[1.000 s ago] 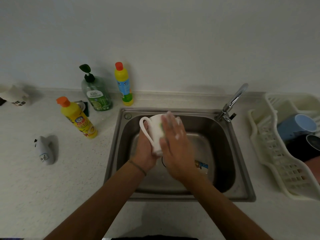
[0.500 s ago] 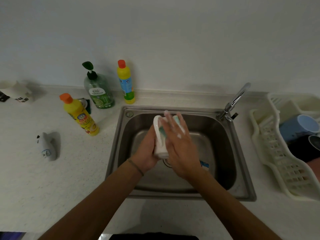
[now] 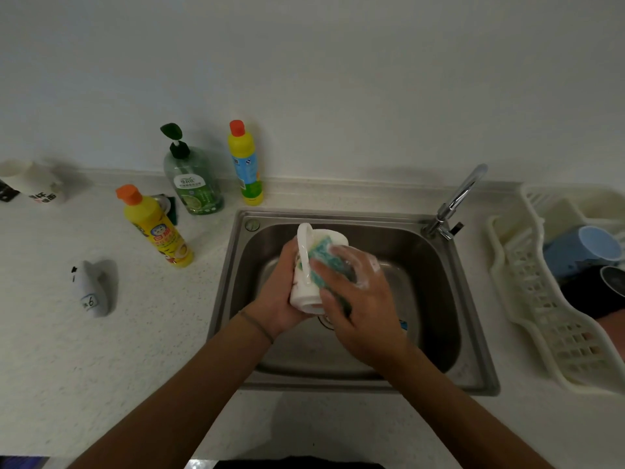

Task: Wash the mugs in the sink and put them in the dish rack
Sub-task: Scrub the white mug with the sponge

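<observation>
Above the steel sink (image 3: 449, 299) I hold a white mug (image 3: 304, 292) on its side, handle facing up. My left hand (image 3: 277, 299) grips the mug's body from the left. My right hand (image 3: 362, 313), soapy at the fingertips, holds a green-blue sponge (image 3: 323, 262) against the mug's side. Another mug lies on the sink floor, mostly hidden under my right hand, with only a blue-printed edge (image 3: 403, 324) showing. At the right, the white dish rack (image 3: 527, 292) holds a light blue mug (image 3: 581, 252) and a black mug (image 3: 595, 292).
A chrome tap (image 3: 456, 201) stands at the sink's back right corner. Left of the sink are two yellow bottles (image 3: 155, 228) (image 3: 245, 164) and a green soap dispenser (image 3: 192, 181). A small grey-white object (image 3: 91, 289) and a white cup (image 3: 37, 187) lie further left.
The mug has turned in my left hand, its handle swinging from the left to the top. My right hand has slid lower along the mug, uncovering the sponge.
</observation>
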Tool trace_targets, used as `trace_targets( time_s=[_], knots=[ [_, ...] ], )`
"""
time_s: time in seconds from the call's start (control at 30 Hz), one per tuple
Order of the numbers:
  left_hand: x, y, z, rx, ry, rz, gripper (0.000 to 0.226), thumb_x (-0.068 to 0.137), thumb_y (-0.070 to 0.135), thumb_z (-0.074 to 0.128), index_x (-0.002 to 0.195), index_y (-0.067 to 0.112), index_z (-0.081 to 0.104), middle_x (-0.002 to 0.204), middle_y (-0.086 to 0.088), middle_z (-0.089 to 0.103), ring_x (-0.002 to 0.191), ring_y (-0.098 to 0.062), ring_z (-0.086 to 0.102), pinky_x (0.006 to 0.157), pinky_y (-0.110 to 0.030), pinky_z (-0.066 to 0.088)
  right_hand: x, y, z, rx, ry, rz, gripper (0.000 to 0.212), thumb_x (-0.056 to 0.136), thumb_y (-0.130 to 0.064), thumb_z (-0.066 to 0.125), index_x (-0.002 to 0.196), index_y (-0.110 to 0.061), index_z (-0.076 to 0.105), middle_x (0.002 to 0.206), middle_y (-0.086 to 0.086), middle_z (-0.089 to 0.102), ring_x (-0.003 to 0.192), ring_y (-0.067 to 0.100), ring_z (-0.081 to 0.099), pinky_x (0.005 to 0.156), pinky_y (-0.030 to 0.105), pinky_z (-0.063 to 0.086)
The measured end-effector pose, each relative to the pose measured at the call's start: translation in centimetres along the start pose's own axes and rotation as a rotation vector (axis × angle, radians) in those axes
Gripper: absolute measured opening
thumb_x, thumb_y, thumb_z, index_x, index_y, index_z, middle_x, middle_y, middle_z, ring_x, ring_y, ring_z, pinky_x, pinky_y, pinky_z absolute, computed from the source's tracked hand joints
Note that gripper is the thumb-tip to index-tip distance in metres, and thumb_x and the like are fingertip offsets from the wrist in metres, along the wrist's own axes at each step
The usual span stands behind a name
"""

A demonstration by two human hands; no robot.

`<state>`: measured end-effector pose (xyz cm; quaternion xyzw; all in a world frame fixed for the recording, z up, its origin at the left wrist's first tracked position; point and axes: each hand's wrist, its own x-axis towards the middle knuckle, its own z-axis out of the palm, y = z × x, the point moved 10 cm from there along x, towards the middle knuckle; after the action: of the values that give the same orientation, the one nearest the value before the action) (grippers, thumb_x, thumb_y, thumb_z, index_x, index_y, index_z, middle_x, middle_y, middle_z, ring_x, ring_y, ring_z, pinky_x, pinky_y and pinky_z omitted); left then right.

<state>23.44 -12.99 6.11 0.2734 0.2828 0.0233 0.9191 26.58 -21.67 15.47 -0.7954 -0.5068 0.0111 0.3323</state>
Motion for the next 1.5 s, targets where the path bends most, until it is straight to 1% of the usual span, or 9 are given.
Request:
trace_targets(
  time_s=[0.17, 0.4, 0.57, 0.73, 0.83, 1.03, 1.17, 1.33, 1.5],
  knots=[
    [-0.3, -0.3, -0.2, 0.129, 0.011, 0.005, 0.054, 0.085, 0.056, 0.051, 0.116, 0.016, 0.068, 0.107, -0.012, 0.075, 0.093, -0.023, 0.073, 0.081, -0.037, 0.061, 1.3, 1.4, 0.1, -0.024, -0.074, 0.006, 0.042, 0.103, -0.035, 0.040, 0.137, -0.024, 0.063, 0.154, 0.010, 0.042, 0.139, 0.023, 0.038, 0.112, 0.039, 0.039],
    [-0.7, -0.1, -0.6, 0.201, 0.048, 0.007, 0.051, 0.103, 0.055, 0.038, 0.116, 0.016, 0.069, 0.108, -0.013, 0.074, 0.094, -0.024, 0.072, 0.085, -0.038, 0.059, 1.1, 0.8, 0.3, -0.046, -0.076, -0.009, 0.043, 0.102, -0.034, 0.041, 0.134, -0.018, 0.063, 0.152, 0.014, 0.041, 0.136, 0.029, 0.041, 0.106, 0.049, 0.048],
    [-0.9, -0.1, -1.6, 0.055, 0.057, -0.040, 0.045, 0.094, 0.050, 0.055, 0.119, 0.017, 0.072, 0.115, -0.014, 0.074, 0.096, -0.027, 0.073, 0.081, -0.042, 0.062, 1.3, 1.0, 0.4, -0.143, -0.133, -0.032, 0.046, 0.101, -0.040, 0.037, 0.142, -0.026, 0.054, 0.155, 0.011, 0.038, 0.136, 0.027, 0.041, 0.107, 0.031, 0.034],
    [-1.4, -1.6, -1.7, -0.080, 0.024, -0.123, 0.038, 0.085, 0.045, 0.062, 0.100, 0.017, 0.083, 0.110, -0.013, 0.075, 0.092, -0.030, 0.074, 0.083, -0.048, 0.061, 1.8, 1.6, 0.8, -0.178, -0.181, -0.047, 0.051, 0.099, -0.038, 0.033, 0.145, -0.024, 0.052, 0.154, 0.013, 0.042, 0.135, 0.033, 0.048, 0.107, 0.045, 0.045],
    [-1.1, -1.3, -1.9, -0.121, 0.042, -0.124, 0.046, 0.087, 0.046, 0.064, 0.119, 0.015, 0.076, 0.116, -0.014, 0.073, 0.098, -0.031, 0.073, 0.091, -0.050, 0.056, 1.9, 2.7, -1.7, -0.183, -0.008, -0.008, 0.049, 0.101, -0.030, 0.033, 0.147, -0.022, 0.049, 0.155, 0.012, 0.042, 0.135, 0.033, 0.049, 0.103, 0.052, 0.051],
    [-0.8, -0.9, -1.2, -0.071, 0.055, -0.133, 0.044, 0.087, 0.047, 0.063, 0.117, 0.017, 0.070, 0.104, -0.012, 0.074, 0.087, -0.028, 0.073, 0.076, -0.046, 0.063, 0.0, -1.3, -0.2, -0.240, 0.004, -0.263, 0.056, 0.095, -0.016, 0.061, 0.149, -0.021, 0.043, 0.161, 0.008, 0.034, 0.117, 0.026, 0.055, 0.092, 0.030, 0.047],
    [-0.6, -1.5, -1.3, -0.035, 0.077, -0.134, 0.051, 0.085, 0.044, 0.061, 0.127, 0.015, 0.064, 0.105, -0.014, 0.073, 0.086, -0.026, 0.073, 0.072, -0.044, 0.062, -0.4, -1.0, 0.6, -0.295, 0.006, -0.329, 0.063, 0.086, -0.013, 0.069, 0.145, -0.016, 0.049, 0.156, 0.011, 0.040, 0.123, 0.029, 0.044, 0.097, 0.037, 0.046],
    [-0.7, -2.0, -0.9, -0.085, 0.101, -0.092, 0.036, 0.078, 0.040, 0.063, 0.099, 0.016, 0.077, 0.096, -0.012, 0.077, 0.079, -0.027, 0.076, 0.068, -0.049, 0.062, 2.0, 0.1, -0.8, -0.325, 0.063, -0.276, 0.063, 0.087, -0.028, 0.067, 0.146, -0.016, 0.049, 0.154, 0.012, 0.040, 0.121, 0.033, 0.050, 0.093, 0.046, 0.053],
    [-0.3, -1.1, -1.0, -0.023, 0.087, -0.108, 0.047, 0.080, 0.044, 0.064, 0.119, 0.017, 0.069, 0.110, -0.013, 0.073, 0.096, -0.028, 0.070, 0.085, -0.047, 0.058, 0.5, -0.8, 0.4, -0.281, 0.015, -0.346, 0.062, 0.088, -0.023, 0.069, 0.147, -0.016, 0.049, 0.154, 0.009, 0.033, 0.122, 0.032, 0.052, 0.092, 0.045, 0.055]
  ],
)
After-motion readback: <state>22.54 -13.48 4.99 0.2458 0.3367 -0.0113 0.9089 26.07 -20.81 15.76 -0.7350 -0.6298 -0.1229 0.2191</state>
